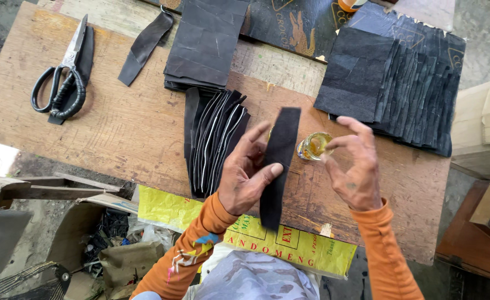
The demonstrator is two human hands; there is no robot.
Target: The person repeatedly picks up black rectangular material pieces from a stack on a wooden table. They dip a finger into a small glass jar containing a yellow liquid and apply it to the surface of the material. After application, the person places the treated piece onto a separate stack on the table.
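Observation:
My left hand holds a long black leather strip upright over the wooden board, thumb pressed across its middle. My right hand hovers just to the right of the strip, fingers bent, with the index finger and thumb at the mouth of a small glass jar of yellow glue. Left of my left hand lies a fanned pile of black strips with pale edges.
Large black-handled scissors lie at the board's left. A single strip and a stack of black sheets sit at the back, another fanned stack of sheets at right. A yellow printed sack hangs off the near edge.

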